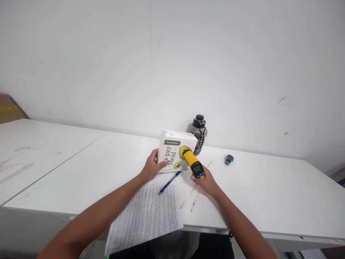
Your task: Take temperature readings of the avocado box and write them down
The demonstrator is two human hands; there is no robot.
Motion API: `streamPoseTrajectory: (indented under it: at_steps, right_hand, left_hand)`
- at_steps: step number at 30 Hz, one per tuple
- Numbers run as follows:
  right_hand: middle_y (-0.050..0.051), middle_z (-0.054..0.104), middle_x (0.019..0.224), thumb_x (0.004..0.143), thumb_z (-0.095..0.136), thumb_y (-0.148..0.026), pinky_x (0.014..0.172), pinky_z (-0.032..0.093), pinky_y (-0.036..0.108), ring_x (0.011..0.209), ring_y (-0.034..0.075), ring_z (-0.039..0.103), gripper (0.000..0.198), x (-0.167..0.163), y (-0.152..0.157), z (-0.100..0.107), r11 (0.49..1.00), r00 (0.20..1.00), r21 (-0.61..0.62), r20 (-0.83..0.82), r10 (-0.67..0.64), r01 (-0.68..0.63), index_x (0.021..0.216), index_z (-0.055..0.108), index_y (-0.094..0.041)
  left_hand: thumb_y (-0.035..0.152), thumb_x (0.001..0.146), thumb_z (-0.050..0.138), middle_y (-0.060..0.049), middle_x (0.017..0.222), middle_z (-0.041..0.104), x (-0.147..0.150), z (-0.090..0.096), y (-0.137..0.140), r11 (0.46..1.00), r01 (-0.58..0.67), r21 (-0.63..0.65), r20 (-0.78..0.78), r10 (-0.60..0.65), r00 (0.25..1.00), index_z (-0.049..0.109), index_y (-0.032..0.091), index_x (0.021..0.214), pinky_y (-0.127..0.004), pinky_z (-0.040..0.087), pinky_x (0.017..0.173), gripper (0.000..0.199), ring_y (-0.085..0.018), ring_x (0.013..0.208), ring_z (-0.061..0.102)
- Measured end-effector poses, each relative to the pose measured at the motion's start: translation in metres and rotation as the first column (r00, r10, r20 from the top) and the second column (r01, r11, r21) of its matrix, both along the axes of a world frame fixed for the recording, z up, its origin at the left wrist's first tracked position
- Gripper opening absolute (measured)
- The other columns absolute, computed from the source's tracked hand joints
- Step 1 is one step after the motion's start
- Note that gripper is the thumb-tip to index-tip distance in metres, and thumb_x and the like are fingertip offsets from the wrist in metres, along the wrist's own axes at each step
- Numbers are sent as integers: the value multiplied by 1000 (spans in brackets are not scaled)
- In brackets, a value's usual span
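The left hand [151, 167] is clamped on the left side of the box [176, 149], on the near side of the bottle [201, 133]. The right hand [210, 182] wraps around the yellow thermometer [192, 160], its far end before the box's front. Nearer, the pen [169, 182] lies partly over the sheet [147, 216].

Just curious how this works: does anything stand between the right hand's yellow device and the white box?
Nothing visible. The yellow device, in the right hand, points at the white box; whether they touch, I can't tell. The left hand holds the box's left side, clear of that line.
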State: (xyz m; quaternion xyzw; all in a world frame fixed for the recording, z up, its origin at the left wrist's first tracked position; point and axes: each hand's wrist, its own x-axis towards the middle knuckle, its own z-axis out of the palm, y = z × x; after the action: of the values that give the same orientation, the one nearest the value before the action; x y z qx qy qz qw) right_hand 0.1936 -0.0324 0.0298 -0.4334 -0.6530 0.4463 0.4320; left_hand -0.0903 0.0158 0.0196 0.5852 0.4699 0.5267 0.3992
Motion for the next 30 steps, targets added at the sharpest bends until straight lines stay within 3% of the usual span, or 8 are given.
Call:
streamPoseTrajectory:
  at_steps: [14,30]
  right_hand:
    - [1,65,86,73,79,-48,76,49,36,78,20,56,40,-12,-10,13,997,993,20,84,-80,79,101,66,-23]
    - [1,66,84,73,79,-50,75,48,36,77,21,56,40,-10,-11,13,996,990,32,108,-88,85,100,65,-23]
  left_hand:
    - [58,69,87,-13,130,75,2,0,-1,999,-24,22,-29,25,999,58,21,130,-50,61,103,77,-32,118,74]
    - [59,72,85,-15,133,73,-1,1,-2,999,-18,29,-59,20,998,55,20,134,-48,63,98,80,-33,119,74]
